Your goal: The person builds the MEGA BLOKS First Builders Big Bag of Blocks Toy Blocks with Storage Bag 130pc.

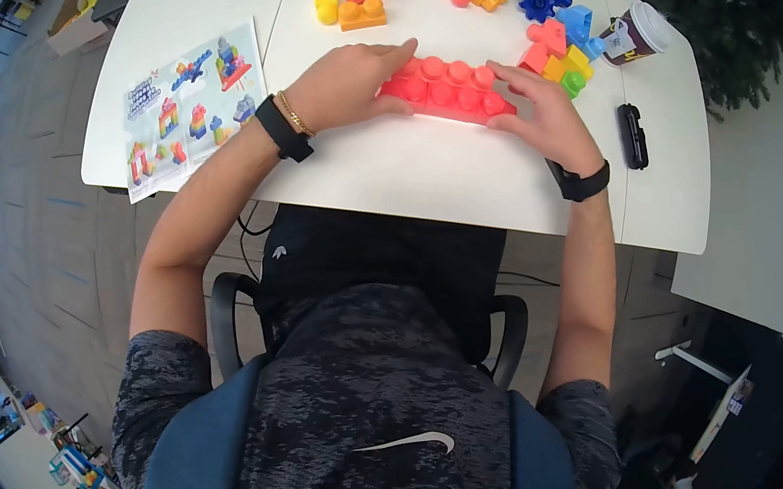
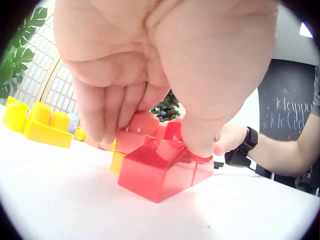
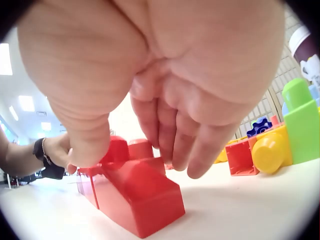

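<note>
Gripping a red block row point(image 1: 451, 94) at both ends, right of the picture sheet point(image 1: 195, 102)
Left hand point(image 1: 349, 81) pinches end nearer the sheet, thumb on the person's side, fingers across the far side; right hand point(image 1: 551, 122) pinches end farther from the sheet, same hold; row on white table point(image 1: 351, 175); loose blocks point(image 1: 362, 14) beyond and right of the sheet, lidded cup point(image 1: 634, 37) well right of it

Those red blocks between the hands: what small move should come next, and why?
Perhaps a gentle inward squeeze: the left hand and right hand hold opposite ends of the red blocks, and a seam shows between the blocks, so squeezing might keep them aligned.
</note>
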`<state>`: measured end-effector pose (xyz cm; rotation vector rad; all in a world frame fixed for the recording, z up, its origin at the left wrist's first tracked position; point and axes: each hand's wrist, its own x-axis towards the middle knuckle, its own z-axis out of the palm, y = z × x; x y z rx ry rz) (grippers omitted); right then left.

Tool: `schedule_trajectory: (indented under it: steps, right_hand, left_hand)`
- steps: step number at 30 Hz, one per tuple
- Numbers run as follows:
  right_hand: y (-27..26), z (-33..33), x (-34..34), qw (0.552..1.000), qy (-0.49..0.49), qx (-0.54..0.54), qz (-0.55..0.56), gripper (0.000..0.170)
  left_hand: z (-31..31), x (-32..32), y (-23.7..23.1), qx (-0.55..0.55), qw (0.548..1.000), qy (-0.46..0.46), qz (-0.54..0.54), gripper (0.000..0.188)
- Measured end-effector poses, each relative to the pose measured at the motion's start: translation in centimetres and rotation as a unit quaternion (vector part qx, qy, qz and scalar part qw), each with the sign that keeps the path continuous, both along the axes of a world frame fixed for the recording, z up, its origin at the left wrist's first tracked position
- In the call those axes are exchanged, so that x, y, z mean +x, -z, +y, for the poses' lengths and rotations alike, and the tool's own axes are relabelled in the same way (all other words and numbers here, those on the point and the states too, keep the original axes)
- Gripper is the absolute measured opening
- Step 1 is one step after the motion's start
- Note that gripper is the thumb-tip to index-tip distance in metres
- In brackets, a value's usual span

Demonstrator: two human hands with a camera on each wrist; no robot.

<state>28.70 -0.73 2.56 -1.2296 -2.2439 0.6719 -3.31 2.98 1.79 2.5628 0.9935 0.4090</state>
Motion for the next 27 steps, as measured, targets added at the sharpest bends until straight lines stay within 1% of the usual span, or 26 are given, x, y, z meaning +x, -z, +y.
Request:
schedule_trajectory:
  steps: [2, 3, 5, 8, 10, 12, 13, 19, 21, 22, 24, 25, 26, 27]
  right_hand:
    - [0.0, 0.6, -0.1, 0.997, 0.017, -0.072, 0.023, 0.066]
    - [-0.1, 0.8, -0.1, 0.997, 0.018, -0.07, 0.023, 0.066]
    - [-0.3, 0.8, -0.3, 0.999, 0.025, -0.046, -0.012, 0.064]
    - [-0.2, 0.7, -0.3, 0.999, 0.028, -0.033, -0.011, 0.059]
    - [0.0, 0.8, -0.2, 0.999, 0.027, -0.03, -0.01, 0.059]
    - [-0.1, 0.8, -0.1, 0.999, 0.028, -0.023, -0.009, 0.059]
    - [-0.2, 0.7, -0.2, 0.999, 0.023, -0.03, -0.002, 0.059]
    - [-0.3, 0.4, 0.0, 0.999, 0.027, -0.044, 0.002, 0.06]
    - [-1.1, 0.9, 0.2, 0.999, 0.032, -0.044, 0.007, 0.061]
    - [-1.8, 1.2, 0.3, 0.998, 0.05, -0.033, 0.013, 0.058]
    - [-2.4, 2.4, 0.4, 0.997, 0.066, -0.021, 0.019, 0.056]
    - [-2.7, 4.0, 0.4, 0.997, 0.077, 0.008, -0.013, 0.055]
    - [-2.9, 5.9, 0.5, 0.994, 0.089, 0.038, -0.044, 0.055]
    - [-2.5, 7.8, 0.8, 0.989, 0.078, 0.077, -0.097, 0.05]
  left_hand:
    - [0.3, 0.2, 0.6, 0.007, 1.0, 0.003, -0.013, 0.081]
    - [0.4, 0.4, 0.8, 0.01, 1.0, 0.004, -0.027, 0.08]
    - [0.4, 0.4, 0.7, 0.0, 1.0, 0.01, -0.027, 0.08]
    - [0.2, 0.4, 0.3, -0.01, 1.0, 0.011, -0.02, 0.08]
    - [0.2, 0.5, 0.4, -0.01, 1.0, 0.009, -0.013, 0.079]
    - [0.5, 0.4, 1.0, 0.027, 0.998, 0.029, -0.049, 0.074]
    - [0.6, 0.4, 1.0, 0.029, 0.998, 0.029, -0.049, 0.074]
    - [0.7, -0.1, 0.1, 0.036, 0.999, 0.023, -0.03, 0.076]
    - [0.7, -0.6, -1.3, 0.02, 0.999, -0.005, -0.05, 0.071]
    - [1.4, -0.9, -1.1, 0.024, 0.998, -0.006, -0.051, 0.071]
    - [3.4, -1.4, -0.5, 0.143, 0.982, -0.03, -0.122, 0.058]
    - [3.7, -1.0, -1.4, 0.11, 0.984, -0.098, -0.099, 0.041]
    - [4.4, -1.1, -1.3, 0.115, 0.984, -0.097, -0.098, 0.041]
    - [5.4, -1.2, -0.6, 0.129, 0.982, -0.115, -0.072, 0.036]
